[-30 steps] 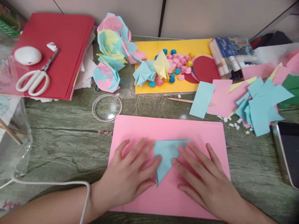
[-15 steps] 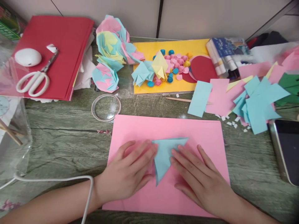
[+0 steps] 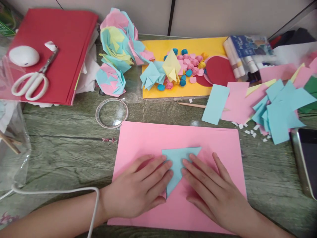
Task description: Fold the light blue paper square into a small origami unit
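Note:
A light blue paper triangle [image 3: 176,165], folded, lies on a stack of pink paper [image 3: 138,135]. My left hand [image 3: 138,186] is flat, its fingertips pressing on the triangle's left side and covering part of that edge. From the other side, my right hand [image 3: 214,188] lies with fingers stretched out, and its fingertips touch the triangle's slanted right edge. One corner of the triangle points to the upper right, another down toward me. Neither hand grasps anything.
Scissors [image 3: 31,86] and a white case [image 3: 24,56] rest on red paper [image 3: 66,36]. Behind the pink stack are a tape roll [image 3: 98,124], folded paper flowers [image 3: 115,43] and yellow card [image 3: 158,43]. Blue paper pieces [image 3: 279,122] and a phone [image 3: 307,145] lie right. A white cable [image 3: 61,190] crosses my left forearm.
My left hand has slid right and slightly down, its fingers now lying further onto the blue triangle, which looks flatter. My right hand has hardly moved. The view has shifted slightly.

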The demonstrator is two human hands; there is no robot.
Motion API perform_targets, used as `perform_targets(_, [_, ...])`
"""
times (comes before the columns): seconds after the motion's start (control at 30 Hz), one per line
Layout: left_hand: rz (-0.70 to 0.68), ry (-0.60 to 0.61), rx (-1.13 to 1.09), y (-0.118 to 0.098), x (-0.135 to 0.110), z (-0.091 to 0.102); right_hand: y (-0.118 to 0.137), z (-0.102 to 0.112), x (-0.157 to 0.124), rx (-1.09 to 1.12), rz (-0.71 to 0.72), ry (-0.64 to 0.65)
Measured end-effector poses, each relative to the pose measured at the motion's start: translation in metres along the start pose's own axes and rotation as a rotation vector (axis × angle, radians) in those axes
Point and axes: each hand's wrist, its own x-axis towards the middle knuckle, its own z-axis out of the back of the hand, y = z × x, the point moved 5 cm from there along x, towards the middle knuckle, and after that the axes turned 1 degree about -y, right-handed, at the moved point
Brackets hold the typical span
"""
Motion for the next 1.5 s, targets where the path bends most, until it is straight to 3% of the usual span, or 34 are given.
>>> perform_targets(1.5, [0.090, 0.083, -0.069, 0.0064, 0.0018, 0.0005, -0.0013, 0.0022, 0.0035, 0.045, -0.031, -0.023])
